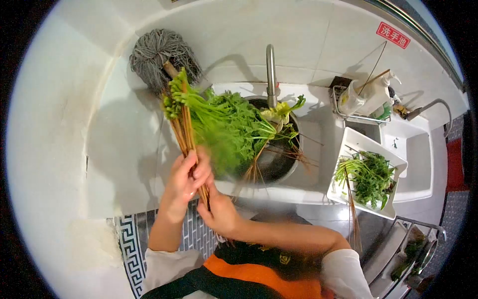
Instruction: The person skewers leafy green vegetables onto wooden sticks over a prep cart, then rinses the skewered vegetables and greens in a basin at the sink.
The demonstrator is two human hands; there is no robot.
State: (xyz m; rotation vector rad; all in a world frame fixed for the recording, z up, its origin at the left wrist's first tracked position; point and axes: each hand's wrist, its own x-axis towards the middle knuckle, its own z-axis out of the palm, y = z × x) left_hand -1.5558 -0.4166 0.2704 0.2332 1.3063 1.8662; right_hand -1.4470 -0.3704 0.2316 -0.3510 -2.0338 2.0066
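Observation:
A bundle of thin brown skewers (183, 132) slants up and away from me, with cut green stalks bunched at its far end. Leafy greens (224, 119) spread from those stalks to the right, partly smeared by motion. My left hand (185, 180) is closed around the skewers. Just below it, my right hand (220, 212) closes on their lower ends. Behind the greens sits a dark round basin (286, 167) in the white sink, with more skewers and a yellowish leaf over it.
A curved faucet (271, 74) rises behind the basin. A grey mop head (162, 55) stands at the back left. On the right, a white tray (334, 187) holds skewered greens (373, 179). Bottles sit in a wire rack (363, 118) behind it. A metal-framed cart (433, 227) is at lower right.

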